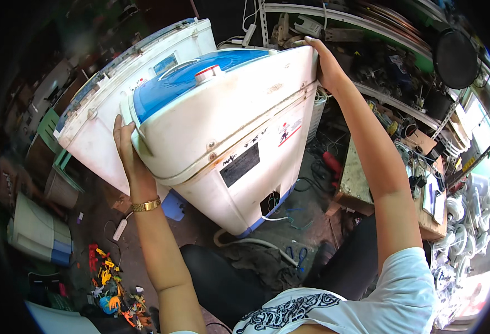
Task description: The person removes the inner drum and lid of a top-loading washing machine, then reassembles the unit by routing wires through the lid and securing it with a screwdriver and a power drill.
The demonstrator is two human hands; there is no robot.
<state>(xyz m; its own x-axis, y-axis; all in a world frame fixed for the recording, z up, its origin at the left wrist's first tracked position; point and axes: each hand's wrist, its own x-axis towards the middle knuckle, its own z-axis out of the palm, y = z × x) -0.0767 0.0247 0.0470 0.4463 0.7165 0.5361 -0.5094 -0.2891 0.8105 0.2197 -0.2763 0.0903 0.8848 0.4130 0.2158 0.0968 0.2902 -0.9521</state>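
A white plastic appliance body (250, 139) with a blue top (178, 89), a dark label and an opening low on its side stands before me, a white hose (275, 218) at the opening. My left hand (129, 147) grips its rounded left upper edge, fingers curled on the rim. My right hand (325, 67) holds its far right upper corner, fingers over the edge. A second white appliance (80, 139) stands behind it at the left, partly hidden.
Cluttered metal shelves (395, 97) run along the back and right, with a worn workbench (356, 183) beside me. Wrapped white parts (459, 239) are piled at the far right. Scattered coloured tools (111, 278), blue scissors (300, 256) and cables lie on the floor. Another white-and-blue housing (36, 228) sits at the left.
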